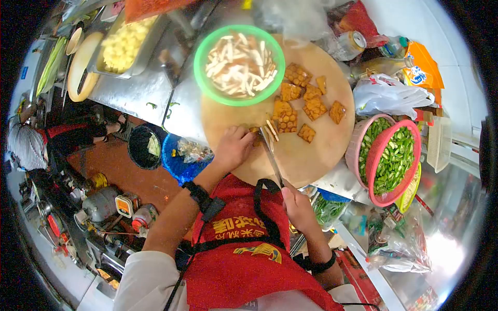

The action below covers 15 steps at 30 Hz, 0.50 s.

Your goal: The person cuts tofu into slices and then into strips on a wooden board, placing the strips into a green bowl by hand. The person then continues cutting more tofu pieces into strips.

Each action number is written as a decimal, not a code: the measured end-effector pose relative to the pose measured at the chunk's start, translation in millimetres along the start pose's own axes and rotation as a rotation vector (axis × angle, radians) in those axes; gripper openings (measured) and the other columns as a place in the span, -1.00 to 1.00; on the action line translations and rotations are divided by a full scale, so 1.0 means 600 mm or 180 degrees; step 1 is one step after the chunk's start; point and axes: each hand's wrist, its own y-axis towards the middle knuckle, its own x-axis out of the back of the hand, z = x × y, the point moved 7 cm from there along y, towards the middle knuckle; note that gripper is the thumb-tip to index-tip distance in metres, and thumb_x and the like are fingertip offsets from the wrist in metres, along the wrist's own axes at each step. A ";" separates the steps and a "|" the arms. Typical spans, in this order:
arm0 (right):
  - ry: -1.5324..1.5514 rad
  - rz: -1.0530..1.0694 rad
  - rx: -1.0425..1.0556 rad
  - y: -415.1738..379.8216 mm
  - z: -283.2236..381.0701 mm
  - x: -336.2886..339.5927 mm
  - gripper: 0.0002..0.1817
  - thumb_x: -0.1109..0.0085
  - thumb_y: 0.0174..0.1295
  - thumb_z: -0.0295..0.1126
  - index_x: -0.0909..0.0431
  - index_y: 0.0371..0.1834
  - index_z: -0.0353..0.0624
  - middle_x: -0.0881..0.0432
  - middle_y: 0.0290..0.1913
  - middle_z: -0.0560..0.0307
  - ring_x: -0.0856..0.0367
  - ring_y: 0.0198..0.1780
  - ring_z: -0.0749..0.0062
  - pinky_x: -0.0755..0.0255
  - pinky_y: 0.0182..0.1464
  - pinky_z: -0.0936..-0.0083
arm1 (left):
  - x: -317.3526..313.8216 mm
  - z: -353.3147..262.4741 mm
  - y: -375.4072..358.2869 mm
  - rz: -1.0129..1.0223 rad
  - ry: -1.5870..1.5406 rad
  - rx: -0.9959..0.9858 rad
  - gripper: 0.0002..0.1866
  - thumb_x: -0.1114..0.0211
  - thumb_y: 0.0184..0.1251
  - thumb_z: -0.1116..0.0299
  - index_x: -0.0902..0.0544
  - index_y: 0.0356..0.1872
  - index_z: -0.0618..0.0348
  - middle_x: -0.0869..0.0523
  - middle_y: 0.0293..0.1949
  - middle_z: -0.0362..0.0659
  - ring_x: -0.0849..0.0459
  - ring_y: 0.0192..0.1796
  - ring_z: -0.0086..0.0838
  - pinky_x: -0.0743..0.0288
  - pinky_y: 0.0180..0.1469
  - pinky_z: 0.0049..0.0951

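My right hand point(299, 207) is closed around the handle of a kitchen knife point(272, 158), whose blade rests on the round wooden chopping board point(223, 122). The fingers of my left hand point(234, 147) are curled over a piece of fried tofu point(254, 129), mostly hidden beneath them, right beside the blade. Thin pale strips point(272, 129) lie along the blade's other side. Several brown, grid-marked fried tofu pieces point(314, 108) are spread over the board's right half. A green-rimmed basket point(198, 67) of white strips sits on the board's upper left.
Pink baskets point(369, 179) of cut green peppers stand right of the board, below a white plastic bag point(386, 96). A metal tray point(140, 66) of pale cubes is at upper left. Below are a blue-lined bin point(174, 168) and a black bin point(136, 155). Another person point(28, 137) is at far left.
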 end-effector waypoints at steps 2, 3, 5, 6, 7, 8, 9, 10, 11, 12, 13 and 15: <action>-0.0120 -0.0206 0.0287 0.002 0.001 0.001 -0.46 0.25 0.46 -0.04 -0.35 0.36 -0.10 -0.62 -0.12 -0.41 -0.62 0.01 -0.19 -0.44 0.09 0.21 | -0.001 -0.002 -0.002 0.0014 0.0135 -0.0001 -0.81 -0.25 0.09 0.39 -0.53 -0.25 0.13 -0.52 -0.22 -0.07 -0.48 -0.10 -0.14 -0.35 -0.03 -0.16; -0.0119 -0.0202 0.0298 0.012 0.001 -0.002 -0.46 0.25 0.46 -0.04 -0.35 0.36 -0.10 -0.62 -0.12 -0.41 -0.62 0.01 -0.19 -0.44 0.09 0.21 | -0.003 -0.002 -0.002 0.0020 0.0269 -0.0008 -0.81 -0.25 0.10 0.37 -0.53 -0.25 0.13 -0.52 -0.22 -0.08 -0.48 -0.10 -0.14 -0.34 -0.04 -0.16; 0.0014 -0.0239 0.0575 0.039 0.014 -0.006 -0.46 0.26 0.46 -0.05 -0.35 0.35 -0.13 -0.59 -0.04 -0.43 -0.57 0.10 -0.19 -0.42 0.13 0.22 | -0.006 -0.003 -0.002 -0.0008 0.0275 0.0010 -0.82 -0.24 0.12 0.36 -0.53 -0.25 0.12 -0.52 -0.22 -0.08 -0.48 -0.10 -0.15 -0.32 -0.06 -0.17; 0.0024 -0.0234 0.0582 0.056 0.015 -0.009 -0.46 0.26 0.46 -0.05 -0.35 0.35 -0.13 -0.59 -0.04 -0.43 -0.57 0.10 -0.19 -0.42 0.13 0.22 | -0.006 -0.004 -0.002 -0.0033 0.0265 0.0019 -0.83 -0.24 0.13 0.35 -0.53 -0.25 0.11 -0.52 -0.22 -0.09 -0.48 -0.10 -0.16 -0.30 -0.07 -0.18; 0.0061 -0.0341 0.0652 0.072 0.017 -0.007 -0.53 0.25 0.47 -0.09 -0.43 0.21 -0.16 -0.51 -0.35 -0.11 -0.50 -0.25 0.18 -0.38 -0.17 0.36 | -0.006 -0.005 -0.002 -0.0025 0.0275 0.0015 -0.83 -0.24 0.13 0.35 -0.53 -0.25 0.11 -0.52 -0.22 -0.09 -0.48 -0.10 -0.16 -0.30 -0.07 -0.18; 0.0095 -0.0451 0.0721 0.078 0.019 -0.005 -0.58 0.23 0.49 -0.12 -0.52 0.07 -0.19 -0.42 -0.66 0.22 -0.43 -0.59 0.55 -0.34 -0.47 0.50 | -0.007 -0.005 -0.002 -0.0023 0.0315 0.0037 -0.83 -0.24 0.14 0.35 -0.54 -0.25 0.10 -0.52 -0.23 -0.09 -0.48 -0.10 -0.17 -0.30 -0.08 -0.19; 0.0099 -0.0452 0.0720 0.069 0.027 0.001 -0.58 0.23 0.49 -0.12 -0.52 0.07 -0.19 -0.42 -0.66 0.22 -0.43 -0.59 0.55 -0.34 -0.47 0.50 | -0.007 -0.005 -0.002 -0.0024 0.0350 0.0062 -0.84 -0.24 0.15 0.34 -0.54 -0.25 0.10 -0.52 -0.23 -0.09 -0.48 -0.10 -0.18 -0.30 -0.10 -0.20; 0.0134 -0.0314 0.0457 0.055 0.031 0.009 -0.59 0.23 0.49 -0.12 -0.52 0.01 -0.21 -0.42 -0.67 0.21 -0.42 -0.60 0.55 -0.33 -0.48 0.50 | -0.008 -0.006 -0.003 -0.0023 0.0346 0.0061 -0.84 -0.24 0.15 0.34 -0.54 -0.25 0.10 -0.52 -0.23 -0.09 -0.48 -0.10 -0.18 -0.30 -0.10 -0.20; 0.0163 -0.0175 0.0196 0.046 0.028 0.014 -0.59 0.23 0.49 -0.12 -0.52 -0.04 -0.22 -0.41 -0.67 0.21 -0.41 -0.60 0.54 -0.32 -0.49 0.50 | -0.008 -0.007 -0.002 -0.0069 0.0322 0.0065 -0.84 -0.24 0.15 0.35 -0.54 -0.26 0.10 -0.51 -0.23 -0.09 -0.48 -0.11 -0.18 -0.30 -0.09 -0.20; 0.0147 -0.0172 0.0197 0.038 0.014 0.014 -0.59 0.23 0.49 -0.12 -0.52 -0.04 -0.22 -0.41 -0.67 0.21 -0.41 -0.60 0.54 -0.32 -0.49 0.50 | -0.007 -0.006 -0.001 -0.0121 0.0298 0.0077 -0.84 -0.24 0.15 0.35 -0.53 -0.26 0.11 -0.51 -0.24 -0.09 -0.48 -0.11 -0.18 -0.30 -0.08 -0.20; 0.0119 -0.0248 0.0420 0.023 0.000 0.013 -0.58 0.22 0.49 -0.11 -0.52 -0.03 -0.22 -0.40 -0.67 0.21 -0.40 -0.61 0.54 -0.32 -0.49 0.50 | -0.007 -0.006 -0.002 -0.0132 0.0291 0.0094 -0.84 -0.24 0.15 0.35 -0.53 -0.26 0.11 -0.51 -0.24 -0.09 -0.48 -0.11 -0.18 -0.30 -0.08 -0.20; 0.0080 -0.0323 0.0635 0.015 -0.003 0.013 -0.57 0.21 0.49 -0.10 -0.52 -0.02 -0.23 -0.40 -0.67 0.22 -0.39 -0.62 0.54 -0.32 -0.50 0.50 | -0.005 -0.007 -0.002 -0.0169 0.0193 0.0053 -0.85 -0.24 0.15 0.36 -0.53 -0.28 0.13 -0.51 -0.24 -0.09 -0.48 -0.11 -0.18 -0.31 -0.07 -0.20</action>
